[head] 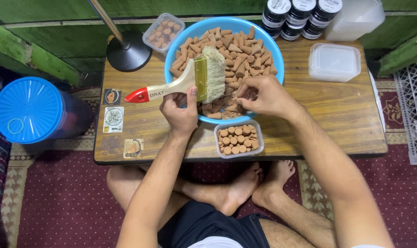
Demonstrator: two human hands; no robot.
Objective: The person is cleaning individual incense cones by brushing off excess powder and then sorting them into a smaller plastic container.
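Note:
My left hand [181, 111] grips a wide paintbrush [190, 79] with a pale wooden handle, red tip and cream bristles, held level over the near left part of a blue bowl [270, 48]. The bowl is heaped with brown cone-shaped pieces [234, 48]. My right hand [260, 94] reaches into the bowl's near side, fingers curled on some cones. A small clear tub [239, 139] packed with cones standing upright sits on the wooden table [337, 119] just below both hands.
A second clear tub of cones [163, 31] stands at the back left beside a black lamp base [128, 53]. Black jars [300, 16] and stacked clear tubs [335, 62] are at the back right. A blue-lidded container [31, 110] stands on the floor to the left.

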